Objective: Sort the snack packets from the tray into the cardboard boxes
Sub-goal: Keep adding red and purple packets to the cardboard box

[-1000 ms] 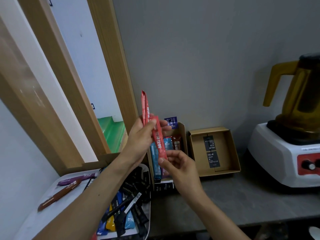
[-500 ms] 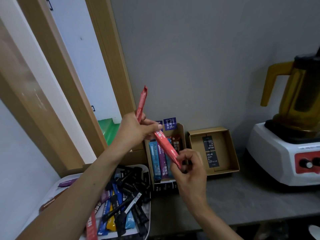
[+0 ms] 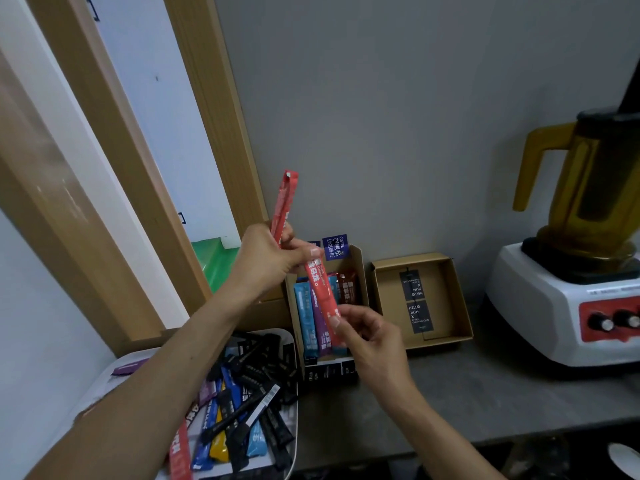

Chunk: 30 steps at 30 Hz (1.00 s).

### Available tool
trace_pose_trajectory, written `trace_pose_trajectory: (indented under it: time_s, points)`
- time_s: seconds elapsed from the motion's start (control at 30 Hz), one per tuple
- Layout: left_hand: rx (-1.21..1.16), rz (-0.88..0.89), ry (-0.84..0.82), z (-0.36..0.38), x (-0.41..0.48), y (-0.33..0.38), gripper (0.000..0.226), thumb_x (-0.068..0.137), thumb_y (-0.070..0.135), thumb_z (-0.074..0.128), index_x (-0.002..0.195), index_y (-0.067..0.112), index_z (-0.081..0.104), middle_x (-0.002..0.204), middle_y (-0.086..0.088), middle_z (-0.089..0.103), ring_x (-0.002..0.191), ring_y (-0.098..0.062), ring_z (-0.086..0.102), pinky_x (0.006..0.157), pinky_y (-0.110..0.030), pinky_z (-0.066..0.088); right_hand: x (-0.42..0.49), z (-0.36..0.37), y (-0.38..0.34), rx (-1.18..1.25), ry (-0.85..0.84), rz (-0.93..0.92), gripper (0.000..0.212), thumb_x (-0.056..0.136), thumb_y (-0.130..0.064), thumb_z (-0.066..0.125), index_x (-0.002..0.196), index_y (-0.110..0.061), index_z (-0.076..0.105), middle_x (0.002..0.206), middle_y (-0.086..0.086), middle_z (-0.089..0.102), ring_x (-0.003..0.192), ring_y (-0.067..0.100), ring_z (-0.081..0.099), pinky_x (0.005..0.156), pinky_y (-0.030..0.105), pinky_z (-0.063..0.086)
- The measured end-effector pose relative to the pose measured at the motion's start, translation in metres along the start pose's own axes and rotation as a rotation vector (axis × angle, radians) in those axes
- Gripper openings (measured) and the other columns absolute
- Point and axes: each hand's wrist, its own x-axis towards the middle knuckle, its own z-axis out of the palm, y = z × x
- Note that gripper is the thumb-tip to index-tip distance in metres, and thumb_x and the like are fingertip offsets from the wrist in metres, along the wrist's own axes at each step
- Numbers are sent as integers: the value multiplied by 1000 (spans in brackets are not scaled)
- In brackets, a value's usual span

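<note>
fingers [image 3: 313,252] of the left hand [image 3: 266,258] are clamped on two red stick packets: an upper red packet [image 3: 284,206] that stands nearly upright out of the top of the fist, and a lower red packet [image 3: 323,296] that slants down and to the right. fingers [image 3: 334,320] of the right hand [image 3: 367,336] pinch the lower end of that slanted stick, thumb and forefinger together on it.

the relation that matters: the slanted packet's long axis runs from the left hand down to the right hand, and it hangs directly above the left cardboard box [image 3: 356,271], roughly in line with the packets already lying lengthwise in there. the right hand is the nearer one to the box, so by my reading it is the hand to guide the stick in, with little turning needed.

counts: two cardboard boxes on the table [image 3: 450,403]. the left one holds about four or five sticks, blue, purple and brown-red, partly hidden by the hands. the right cardboard box [image 3: 391,310] holds no packets, only a dark printed card. two red packets in hand. the tray [image 3: 291,344] at lower left holds a loose heap, mostly black with some blue, yellow, purple and red, too overlapped to count. a blender [image 3: 554,306] stands well to the right.
</note>
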Motion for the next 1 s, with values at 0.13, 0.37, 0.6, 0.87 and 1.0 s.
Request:
trace_pose_trajectory:
  time_s: [0.13, 0.37, 0.6, 0.87, 1.0]
  points:
    - [182, -11, -62, 8, 6, -7, 29, 86, 19, 80, 82, 19, 51, 86, 3, 79, 87, -10, 76, 80, -37, 63, -1, -6, 11, -184, 37, 12, 16, 94, -25, 71, 110, -25, 69, 105, -9, 74, 103, 8, 73, 74, 23, 61]
    - [337, -58, -264, 40, 32, -7, 38, 93, 10, 72, 127, 8, 56, 90, 1, 77, 85, -5, 74, 79, -33, 61, -9, -5, 34, -1144, 154, -340, 48, 91, -47, 69, 131, -27, 50, 127, -11, 53, 107, 5, 60, 76, 24, 60]
    - [451, -116, -247, 65, 51, -36, 15, 94, 15, 70, 107, 16, 62, 95, 2, 74, 89, -10, 72, 69, -28, 57, -6, 2, 35, -1362, -48, -297, 38, 100, -32, 59, 135, -24, 52, 136, -2, 52, 118, 12, 57, 91, 28, 58]
    - [451, -30, -100, 80, 48, -47, 6, 94, 10, 68, 97, 14, 65, 92, -3, 73, 85, -14, 70, 60, -16, 43, 13, 19, 30, -1448, -69, -124, 41, 102, -21, 58, 141, -13, 49, 147, 8, 44, 128, 22, 54, 102, 34, 53]
    - [376, -38, -70, 79, 48, -46, 23, 91, 11, 74, 109, 16, 63, 94, 3, 72, 91, -11, 69, 79, -29, 55, 17, 22, 33, -1435, -54, -129, 42, 101, -18, 58, 141, -13, 47, 146, 9, 46, 127, 22, 55, 101, 35, 54]
